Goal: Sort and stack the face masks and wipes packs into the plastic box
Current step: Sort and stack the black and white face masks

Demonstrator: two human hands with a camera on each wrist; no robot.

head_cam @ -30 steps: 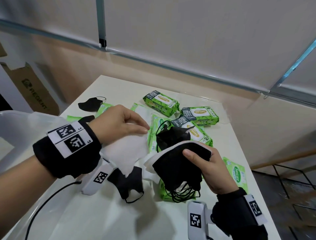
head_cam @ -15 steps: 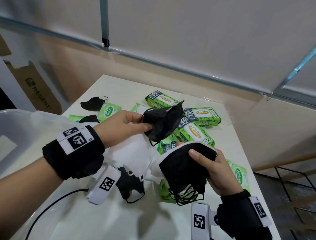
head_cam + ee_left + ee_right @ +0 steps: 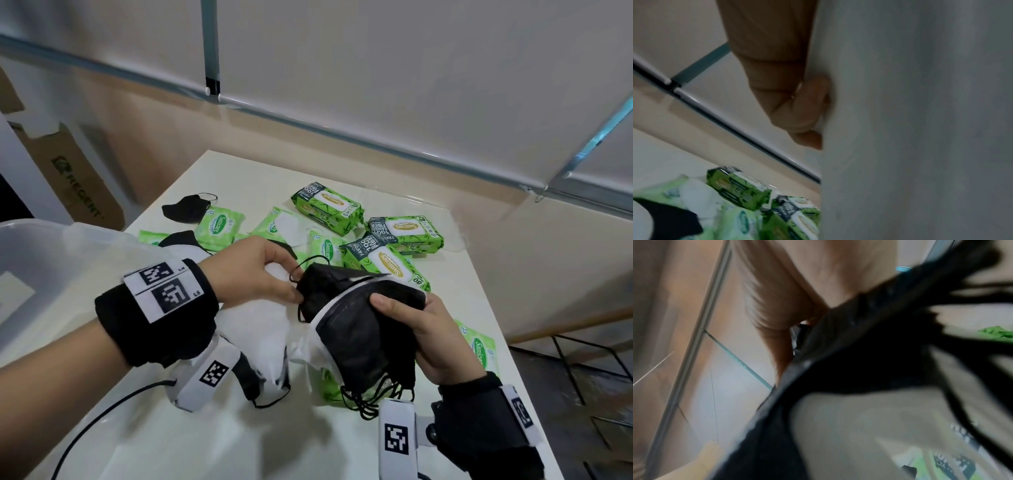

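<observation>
We find the right hand [image 3: 431, 339] curled round a bundle of black masks [image 3: 363, 335], thumb across the top, ear loops hanging loose below. The left hand [image 3: 250, 270] pinches a single black mask [image 3: 325, 284] by its edge and brings it against the top of that bundle; white masks [image 3: 260, 329] hang under the same hand. The plastic box [image 3: 44, 260] stands left of the bundle, near the left wrist, and no sorted item is visible in it.

In our judgement the step in hand is adding this mask to the bundle. To do it well, we lay the mask flat, fold matched to fold, and tuck its loop in before the right thumb clamps down. A stray loop could snag the hanging loops. We keep black and white apart, since the task calls for sorting.

Legible writing: the small pale green packs [image 3: 219, 224] beyond the bundle read "Sanicare", with "15" at a corner. The large dark green packs [image 3: 327, 207], further beyond, also read "Sanicare", with "100%" and "FIBER" legible and a count of "80" or "60" on each. A cardboard carton [image 3: 78, 192], beyond the box off the surface [image 3: 239, 445], reads "REGENT". Both wrist views are too blurred to read.
</observation>
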